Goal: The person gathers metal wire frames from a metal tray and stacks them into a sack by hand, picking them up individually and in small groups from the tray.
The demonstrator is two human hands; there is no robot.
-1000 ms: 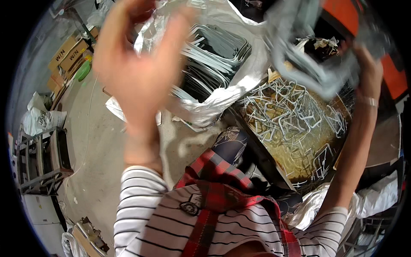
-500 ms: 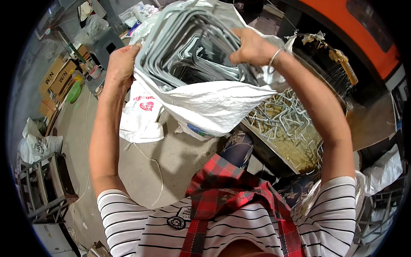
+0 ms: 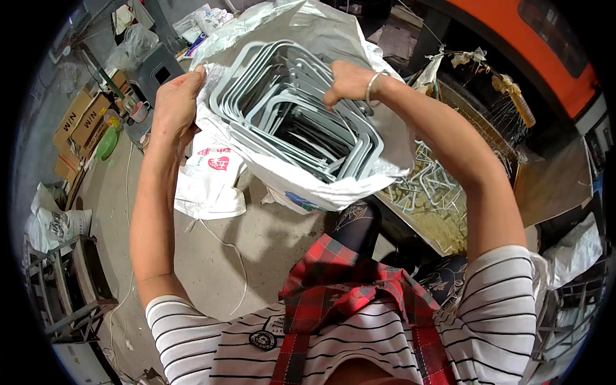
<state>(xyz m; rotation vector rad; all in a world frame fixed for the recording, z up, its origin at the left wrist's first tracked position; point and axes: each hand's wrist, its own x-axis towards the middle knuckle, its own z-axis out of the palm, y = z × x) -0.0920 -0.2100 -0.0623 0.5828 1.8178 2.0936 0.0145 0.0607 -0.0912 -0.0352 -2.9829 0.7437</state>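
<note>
A white woven sack (image 3: pixel 295 186) hangs wide-mouthed before me, holding a nested stack of grey rounded-square frames (image 3: pixel 234 96). At its left rim, my left hand (image 3: pixel 178 106) is closed on the sack's edge. My right hand (image 3: pixel 350 83) reaches over the far right side of the stack, its fingers curled onto the grey frames. Parts of the fingertips are hidden among the bars, and the lower part of the stack is out of sight within the sack.
Right of the sack, a metal bin (image 3: pixel 423 224) contains loose bent grey pieces. An orange machine (image 3: pixel 545 38) rises at the far right. Another white sack (image 3: pixel 208 176) lies on the floor, and a metal rack (image 3: pixel 74 285) stands at left. A thin cord (image 3: pixel 240 256) trails across the floor.
The grey frames have dropped lower into the sack and tilted, and their blur is gone. My right hand has shifted left with them. The sack's mouth is spread wider; my left hand stays at its rim.
</note>
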